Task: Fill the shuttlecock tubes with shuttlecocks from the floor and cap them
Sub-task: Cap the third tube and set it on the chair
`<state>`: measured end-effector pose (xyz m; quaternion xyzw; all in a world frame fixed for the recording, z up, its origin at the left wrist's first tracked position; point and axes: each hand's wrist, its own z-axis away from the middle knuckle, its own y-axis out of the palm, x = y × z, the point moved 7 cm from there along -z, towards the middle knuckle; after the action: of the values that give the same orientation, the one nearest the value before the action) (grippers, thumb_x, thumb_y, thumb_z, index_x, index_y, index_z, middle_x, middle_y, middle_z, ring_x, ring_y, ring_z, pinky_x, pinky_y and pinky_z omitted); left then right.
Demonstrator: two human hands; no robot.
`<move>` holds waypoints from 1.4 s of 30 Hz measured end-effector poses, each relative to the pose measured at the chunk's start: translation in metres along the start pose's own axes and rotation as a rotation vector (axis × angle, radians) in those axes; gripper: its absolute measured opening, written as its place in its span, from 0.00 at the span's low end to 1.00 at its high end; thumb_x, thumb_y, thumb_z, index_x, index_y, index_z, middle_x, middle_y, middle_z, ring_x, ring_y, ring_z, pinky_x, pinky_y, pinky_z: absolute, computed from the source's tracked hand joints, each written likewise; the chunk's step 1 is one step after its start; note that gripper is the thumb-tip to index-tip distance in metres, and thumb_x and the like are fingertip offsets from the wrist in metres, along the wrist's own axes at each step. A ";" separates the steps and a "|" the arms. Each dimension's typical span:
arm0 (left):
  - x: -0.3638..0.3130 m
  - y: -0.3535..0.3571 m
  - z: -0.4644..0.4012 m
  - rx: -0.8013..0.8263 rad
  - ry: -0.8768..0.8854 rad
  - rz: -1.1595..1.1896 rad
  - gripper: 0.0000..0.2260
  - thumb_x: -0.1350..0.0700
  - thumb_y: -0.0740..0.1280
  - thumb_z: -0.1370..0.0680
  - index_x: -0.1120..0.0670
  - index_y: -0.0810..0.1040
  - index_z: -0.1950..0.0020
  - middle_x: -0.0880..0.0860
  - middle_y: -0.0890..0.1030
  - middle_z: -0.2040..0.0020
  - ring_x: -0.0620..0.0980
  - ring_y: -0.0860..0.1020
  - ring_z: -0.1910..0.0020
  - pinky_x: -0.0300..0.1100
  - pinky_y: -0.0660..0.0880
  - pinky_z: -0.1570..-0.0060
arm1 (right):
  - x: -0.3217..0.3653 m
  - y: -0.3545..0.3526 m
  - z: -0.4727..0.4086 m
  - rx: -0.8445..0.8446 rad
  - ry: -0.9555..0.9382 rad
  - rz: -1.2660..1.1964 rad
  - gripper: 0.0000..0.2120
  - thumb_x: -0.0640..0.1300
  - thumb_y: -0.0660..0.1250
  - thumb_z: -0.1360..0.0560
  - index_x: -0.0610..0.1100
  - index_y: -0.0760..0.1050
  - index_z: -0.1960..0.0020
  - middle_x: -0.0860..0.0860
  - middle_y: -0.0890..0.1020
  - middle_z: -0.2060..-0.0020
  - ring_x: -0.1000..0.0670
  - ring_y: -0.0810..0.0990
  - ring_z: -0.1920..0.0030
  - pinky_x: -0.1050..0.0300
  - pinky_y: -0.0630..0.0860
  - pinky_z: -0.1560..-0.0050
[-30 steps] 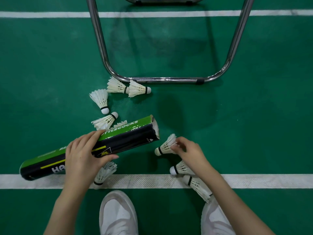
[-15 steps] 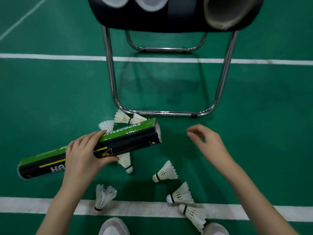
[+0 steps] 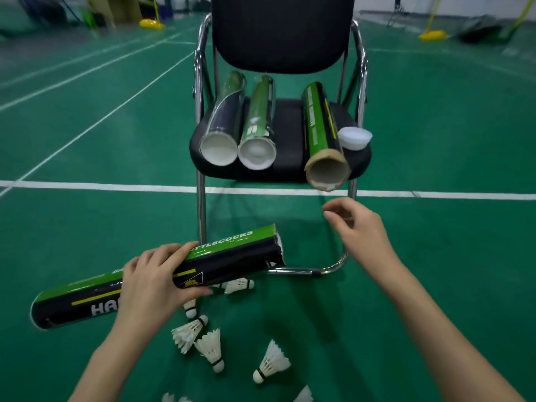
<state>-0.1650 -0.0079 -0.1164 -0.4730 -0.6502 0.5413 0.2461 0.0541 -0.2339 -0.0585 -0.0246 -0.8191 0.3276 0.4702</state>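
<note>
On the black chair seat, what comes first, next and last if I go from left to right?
Dark capped tube → green capped tube → open green cardboard tube → loose white plastic cap.

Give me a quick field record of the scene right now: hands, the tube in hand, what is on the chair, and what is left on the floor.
left hand: grips the green and black cardboard shuttlecock tube near its middle, tube roughly level
right hand: empty, fingers loosely curled, raised below the chair seat's front edge
black padded chair with chrome frame: three tubes lying on the seat
uncapped tube: rightmost, open end facing the camera
white plastic cap: loose on the seat beside it
white feather shuttlecocks: several on the green floor, below the held tube
</note>
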 end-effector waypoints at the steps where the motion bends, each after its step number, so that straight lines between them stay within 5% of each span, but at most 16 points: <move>1: -0.002 -0.005 -0.003 0.000 0.000 -0.005 0.42 0.22 0.47 0.37 0.48 0.75 0.36 0.51 0.79 0.48 0.56 0.76 0.51 0.56 0.70 0.52 | 0.004 -0.010 -0.008 -0.033 -0.010 0.020 0.03 0.39 0.66 0.26 0.43 0.78 0.54 0.51 0.81 0.59 0.52 0.78 0.58 0.62 0.72 0.53; 9: -0.026 -0.037 -0.032 -0.067 0.001 0.053 0.42 0.23 0.51 0.39 0.48 0.75 0.37 0.51 0.80 0.48 0.57 0.77 0.51 0.55 0.71 0.54 | 0.001 -0.074 -0.089 -0.179 -0.015 0.216 0.02 0.40 0.66 0.27 0.46 0.75 0.58 0.46 0.81 0.58 0.42 0.78 0.54 0.44 0.75 0.50; 16: -0.042 -0.058 -0.057 -0.168 0.004 0.127 0.40 0.27 0.57 0.40 0.49 0.75 0.36 0.52 0.80 0.47 0.57 0.77 0.51 0.53 0.70 0.54 | -0.017 -0.066 -0.141 -0.082 0.014 0.382 0.08 0.41 0.64 0.24 0.44 0.77 0.46 0.46 0.80 0.47 0.45 0.75 0.45 0.47 0.74 0.45; 24: -0.049 -0.060 -0.073 -0.208 0.013 0.170 0.43 0.21 0.48 0.38 0.48 0.75 0.37 0.51 0.80 0.48 0.56 0.77 0.52 0.53 0.70 0.54 | -0.030 -0.043 -0.155 -0.045 -0.009 0.550 0.13 0.39 0.60 0.22 0.41 0.75 0.39 0.43 0.77 0.41 0.42 0.66 0.37 0.47 0.68 0.42; 36: -0.052 -0.053 -0.080 -0.241 -0.002 0.227 0.41 0.25 0.56 0.41 0.47 0.74 0.36 0.50 0.79 0.46 0.56 0.76 0.49 0.54 0.69 0.51 | -0.028 -0.043 -0.168 -0.118 -0.011 0.624 0.07 0.42 0.62 0.23 0.43 0.78 0.51 0.46 0.79 0.47 0.43 0.71 0.42 0.49 0.64 0.45; 42: -0.051 -0.054 -0.077 -0.232 -0.006 0.229 0.44 0.21 0.49 0.39 0.47 0.74 0.36 0.50 0.79 0.47 0.55 0.76 0.51 0.54 0.70 0.52 | -0.011 -0.058 -0.162 -0.198 -0.031 0.535 0.05 0.43 0.62 0.23 0.44 0.76 0.54 0.47 0.79 0.50 0.45 0.72 0.46 0.50 0.65 0.46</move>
<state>-0.0978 -0.0144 -0.0340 -0.5675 -0.6510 0.4886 0.1245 0.2028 -0.1999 0.0215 -0.2808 -0.8184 0.3589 0.3500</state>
